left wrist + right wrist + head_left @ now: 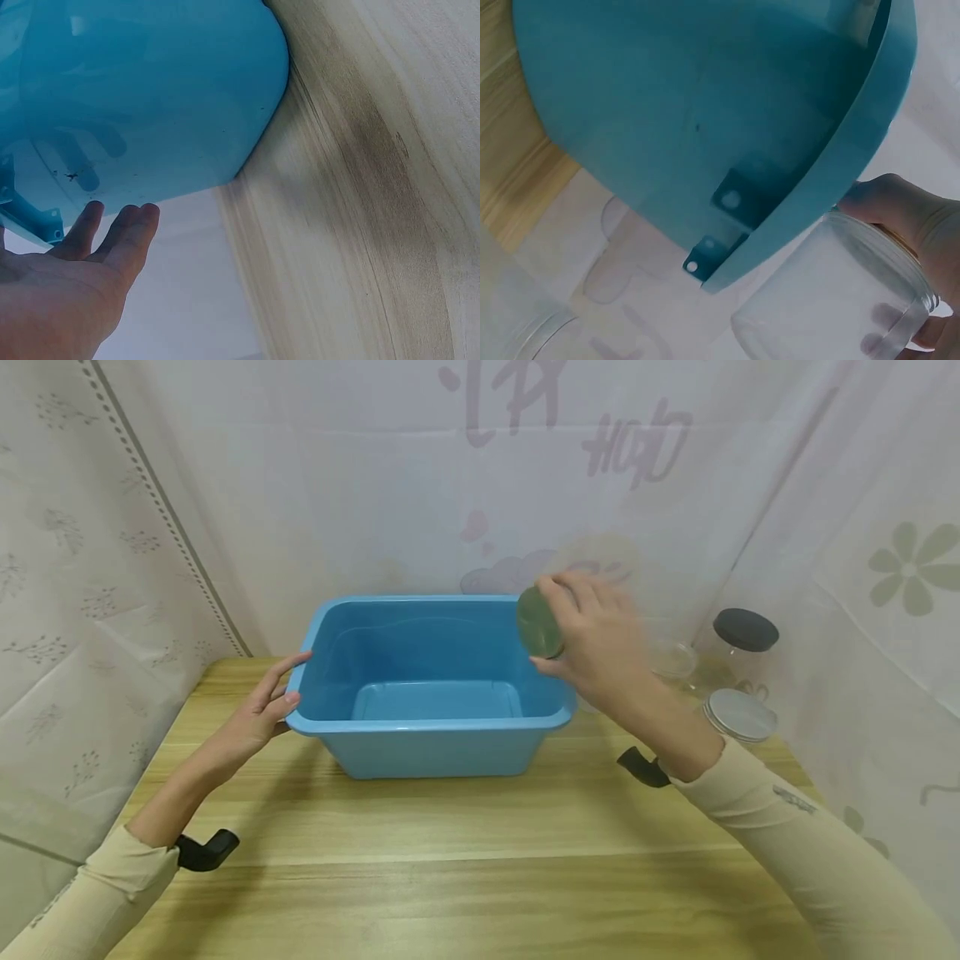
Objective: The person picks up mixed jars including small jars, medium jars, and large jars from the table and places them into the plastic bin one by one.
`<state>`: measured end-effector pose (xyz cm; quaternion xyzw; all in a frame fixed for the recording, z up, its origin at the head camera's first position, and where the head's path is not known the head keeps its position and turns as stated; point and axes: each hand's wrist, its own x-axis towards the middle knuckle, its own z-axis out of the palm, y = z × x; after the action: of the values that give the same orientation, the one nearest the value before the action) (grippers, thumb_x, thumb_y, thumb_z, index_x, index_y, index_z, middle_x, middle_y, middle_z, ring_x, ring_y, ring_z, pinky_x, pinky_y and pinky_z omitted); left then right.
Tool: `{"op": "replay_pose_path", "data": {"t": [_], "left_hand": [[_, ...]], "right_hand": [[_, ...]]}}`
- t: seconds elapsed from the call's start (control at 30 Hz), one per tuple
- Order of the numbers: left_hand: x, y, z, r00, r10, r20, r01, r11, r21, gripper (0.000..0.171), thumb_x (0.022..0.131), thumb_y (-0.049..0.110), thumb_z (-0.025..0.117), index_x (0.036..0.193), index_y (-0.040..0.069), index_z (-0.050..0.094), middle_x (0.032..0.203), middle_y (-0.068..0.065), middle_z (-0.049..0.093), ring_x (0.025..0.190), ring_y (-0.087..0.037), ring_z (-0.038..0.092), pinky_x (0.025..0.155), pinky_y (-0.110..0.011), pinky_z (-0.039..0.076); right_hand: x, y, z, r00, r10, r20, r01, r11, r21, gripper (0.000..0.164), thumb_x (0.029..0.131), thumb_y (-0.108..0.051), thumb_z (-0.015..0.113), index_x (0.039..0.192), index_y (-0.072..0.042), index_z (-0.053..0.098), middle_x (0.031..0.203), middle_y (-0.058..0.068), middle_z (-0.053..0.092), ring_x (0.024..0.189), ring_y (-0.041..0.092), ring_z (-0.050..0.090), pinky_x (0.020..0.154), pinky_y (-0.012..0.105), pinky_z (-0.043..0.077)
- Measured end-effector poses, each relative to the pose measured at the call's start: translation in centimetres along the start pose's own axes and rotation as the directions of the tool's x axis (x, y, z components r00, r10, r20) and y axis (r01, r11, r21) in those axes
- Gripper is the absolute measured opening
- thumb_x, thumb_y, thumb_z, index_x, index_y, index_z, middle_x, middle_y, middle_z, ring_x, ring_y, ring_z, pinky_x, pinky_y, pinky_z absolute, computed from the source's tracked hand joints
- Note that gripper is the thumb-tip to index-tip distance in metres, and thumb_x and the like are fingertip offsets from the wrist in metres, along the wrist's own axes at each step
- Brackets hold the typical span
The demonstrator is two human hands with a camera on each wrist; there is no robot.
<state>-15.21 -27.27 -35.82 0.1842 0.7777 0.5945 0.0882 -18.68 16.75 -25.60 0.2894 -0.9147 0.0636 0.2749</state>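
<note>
R sleeve: beige, nearest cam.
R hand: clamped on clear jar; slightly blurred.
Jar posn: held up at tub's R rim; over or just outside, can't tell.
L hand: tub rim gripped at L, thumb on top.
Blue tub: stood upright on wood table.
R side: black-lidded jar seen near silver lid.
</note>
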Motion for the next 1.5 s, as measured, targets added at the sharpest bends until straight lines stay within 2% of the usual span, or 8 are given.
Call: {"op": "replay_pose_path", "data": {"t": [0.27, 0.47, 0.87, 0.97, 1.17, 1.3, 1.4, 1.5], "left_hand": [[-0.1, -0.1, -0.1, 1.000, -0.005, -0.003, 0.005, 1.000, 0.017, 0.056, 0.113, 0.021, 0.038, 0.163, 0.030, 0.016, 0.152, -0.032, 0.033, 0.121, -0.014, 0.052, 0.093, -0.021, 0.044], [-0.1, -0.1, 0.0, 1.000, -0.001, -0.003, 0.001, 1.000, 0.014, 0.056, 0.113, 0.021, 0.038, 0.163, 0.030, 0.016, 0.152, -0.032, 0.031, 0.121, -0.012, 0.052, 0.093, -0.019, 0.044], [-0.2, -0.3, -0.1, 1.000, -0.005, -0.001, 0.005, 1.000, 0.017, 0.056, 0.113, 0.022, 0.037, 0.163, 0.031, 0.016, 0.152, -0.033, 0.031, 0.121, -0.011, 0.052, 0.093, -0.019, 0.044], [-0.2, -0.4, -0.1, 1.000, -0.010, -0.003, 0.010, 1.000, 0.023, 0.056, 0.113, 0.022, 0.037, 0.163, 0.031, 0.015, 0.152, -0.033, 0.030, 0.121, -0.013, 0.051, 0.093, -0.019, 0.044], [-0.2, -0.3, 0.0, 1.000, -0.015, -0.005, 0.015, 0.999, 0.030, 0.056, 0.113, 0.023, 0.038, 0.163, 0.031, 0.015, 0.153, -0.033, 0.030, 0.123, -0.018, 0.051, 0.093, -0.019, 0.044], [-0.1, -0.3, 0.0, 1.000, -0.014, -0.002, 0.014, 0.999, 0.031, 0.056, 0.113, 0.023, 0.037, 0.163, 0.031, 0.015, 0.154, -0.032, 0.029, 0.126, -0.023, 0.049, 0.093, -0.020, 0.043], [-0.1, -0.2, 0.0, 1.000, -0.014, 0.001, 0.014, 0.999, 0.032, 0.056, 0.113, 0.023, 0.037, 0.163, 0.031, 0.015, 0.154, -0.031, 0.029, 0.127, -0.026, 0.048, 0.093, -0.020, 0.043], [-0.1, -0.2, 0.1, 1.000, -0.011, 0.001, 0.011, 1.000, 0.028, 0.056, 0.113, 0.023, 0.037, 0.163, 0.031, 0.015, 0.153, -0.032, 0.030, 0.126, -0.023, 0.049, 0.093, -0.020, 0.044]], "right_hand": [[0.9, -2.0, 0.3, 0.999, 0.007, 0.032, -0.003, 0.995, -0.101, 0.094, 0.066, -0.034, 0.098, 0.142, -0.004, 0.052, 0.138, 0.019, 0.052, 0.126, 0.041, 0.046, 0.102, 0.057, 0.037], [1.8, -3.5, 0.6, 0.996, 0.024, 0.089, -0.009, 0.985, -0.171, 0.092, 0.067, -0.037, 0.097, 0.139, -0.006, 0.049, 0.137, 0.020, 0.051, 0.128, 0.040, 0.045, 0.104, 0.054, 0.036], [3.3, -5.8, 1.1, 0.981, 0.040, 0.190, 0.008, 0.969, -0.246, 0.090, 0.070, -0.042, 0.095, 0.137, -0.004, 0.048, 0.134, 0.020, 0.051, 0.125, 0.040, 0.045, 0.102, 0.052, 0.037], [3.7, -6.7, 1.2, 0.962, 0.078, 0.261, 0.000, 0.957, -0.289, 0.095, 0.071, -0.046, 0.093, 0.141, -0.004, 0.045, 0.133, 0.020, 0.050, 0.124, 0.039, 0.045, 0.101, 0.053, 0.037], [4.1, -8.0, 1.7, 0.901, 0.177, 0.395, -0.025, 0.932, -0.361, 0.093, 0.078, -0.049, 0.087, 0.145, -0.003, 0.042, 0.129, 0.019, 0.049, 0.121, 0.039, 0.043, 0.098, 0.054, 0.036], [4.1, -8.2, 2.1, 0.901, 0.185, 0.393, -0.023, 0.924, -0.381, 0.089, 0.078, -0.048, 0.087, 0.141, -0.001, 0.044, 0.125, 0.020, 0.050, 0.117, 0.039, 0.044, 0.096, 0.056, 0.037], [4.0, -8.1, 2.3, 0.900, 0.187, 0.394, -0.023, 0.923, -0.385, 0.101, 0.074, -0.055, 0.088, 0.146, 0.000, 0.042, 0.128, 0.022, 0.049, 0.119, 0.040, 0.044, 0.095, 0.057, 0.038], [4.1, -8.1, 2.2, 0.876, 0.209, 0.435, -0.034, 0.926, -0.375, 0.125, 0.067, -0.067, 0.086, 0.157, -0.003, 0.028, 0.147, 0.027, 0.038, 0.132, 0.045, 0.036, 0.101, 0.064, 0.034]]}}
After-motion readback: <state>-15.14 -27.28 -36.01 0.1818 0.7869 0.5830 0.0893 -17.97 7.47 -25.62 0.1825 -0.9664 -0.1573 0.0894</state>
